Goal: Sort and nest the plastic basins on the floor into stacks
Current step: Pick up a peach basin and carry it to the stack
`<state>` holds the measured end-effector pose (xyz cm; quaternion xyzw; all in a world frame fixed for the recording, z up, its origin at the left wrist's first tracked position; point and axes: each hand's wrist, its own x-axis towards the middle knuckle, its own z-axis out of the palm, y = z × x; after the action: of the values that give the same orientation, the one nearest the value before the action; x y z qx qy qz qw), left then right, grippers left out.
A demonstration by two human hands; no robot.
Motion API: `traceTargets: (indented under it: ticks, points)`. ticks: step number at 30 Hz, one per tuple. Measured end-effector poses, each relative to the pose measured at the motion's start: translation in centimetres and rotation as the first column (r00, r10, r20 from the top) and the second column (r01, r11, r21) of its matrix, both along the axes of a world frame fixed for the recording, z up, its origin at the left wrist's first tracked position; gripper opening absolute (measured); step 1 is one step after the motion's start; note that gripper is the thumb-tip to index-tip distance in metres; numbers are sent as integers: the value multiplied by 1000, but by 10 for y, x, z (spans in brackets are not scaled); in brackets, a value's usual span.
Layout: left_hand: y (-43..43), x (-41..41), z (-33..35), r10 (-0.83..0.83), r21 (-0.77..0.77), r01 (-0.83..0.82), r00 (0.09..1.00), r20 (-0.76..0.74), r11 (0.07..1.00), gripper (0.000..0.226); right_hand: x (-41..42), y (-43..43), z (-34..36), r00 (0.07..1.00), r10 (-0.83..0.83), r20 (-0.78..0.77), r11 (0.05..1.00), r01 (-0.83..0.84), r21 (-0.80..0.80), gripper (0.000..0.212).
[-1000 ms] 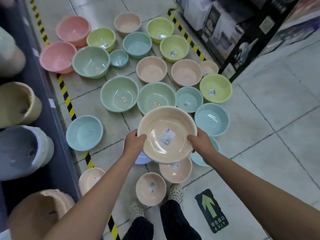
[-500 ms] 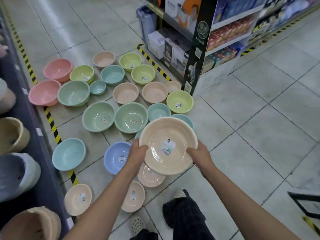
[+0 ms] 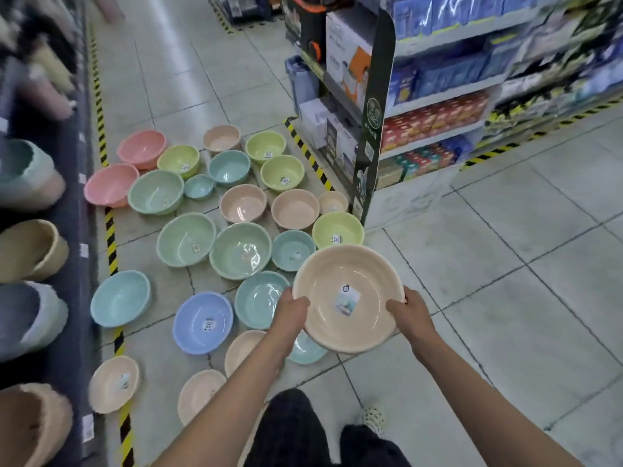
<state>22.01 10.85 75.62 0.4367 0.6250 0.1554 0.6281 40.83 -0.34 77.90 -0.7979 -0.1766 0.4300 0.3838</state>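
Left hand (image 3: pixel 292 306) and right hand (image 3: pixel 406 310) gripping opposite rims of a large beige basin (image 3: pixel 347 298), fingers closed on it, hovering above coloured basins (image 3: pixel 241 250) spread on the tiled floor (image 3: pixel 505 298)

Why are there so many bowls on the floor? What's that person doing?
A person is sorting plastic basins in a shop aisle. Both hands, left and right, hold a big beige basin by its rim, above the floor. Pink, green, yellow, blue and beige ones lie spread out on the tiles, not yet stacked.
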Motion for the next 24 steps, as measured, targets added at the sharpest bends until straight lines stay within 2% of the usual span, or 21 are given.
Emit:
traceTargets:
  ticks: [8, 13, 18, 24]
  points:
    - [33, 86, 19, 92, -14, -92, 996, 17, 996, 32, 96, 59, 7, 986, 165, 25, 986, -165, -28, 22]
    - [99, 138, -8, 95, -12, -95, 995, -11, 995, 53, 155, 124, 5, 979, 204, 17, 978, -204, -37, 26]
    - [172, 200, 11, 163, -34, -163, 987, -8, 986, 27, 215, 217, -1, 973, 229, 17, 971, -227, -68, 33]
    - [269, 235, 9, 175, -57, -176, 984, -16, 983, 29, 257, 331, -3, 954, 300, 29, 953, -298, -56, 32]
